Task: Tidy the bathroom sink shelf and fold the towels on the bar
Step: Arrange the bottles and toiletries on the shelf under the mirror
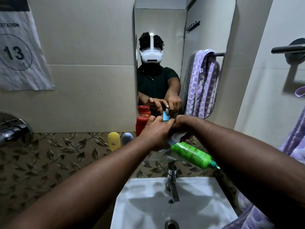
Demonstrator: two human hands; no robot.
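Head camera: left hand (156, 131) and right hand (182, 123) both grip one small blue-and-white bottle (165, 116). Left of them stand one red plastic jar (141, 125), one yellow capsule-shaped bottle (113, 141) and one grey-blue rounded bottle (127, 138). One green plastic bottle (193, 154) lies on the far glass shelf (155, 160), white ceramic sink (145, 207) near, purple patterned towel (294, 142) right.

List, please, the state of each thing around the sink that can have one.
Green bottle: lying on its side, capped.
Red bottle: upright, capped.
Yellow bottle: upright.
Blue item: gripped between both hands, mostly hidden.
Left hand: curled on the blue item.
Right hand: curled on the blue item.
Tap: off, no water running.
Towel: hanging loosely at right.
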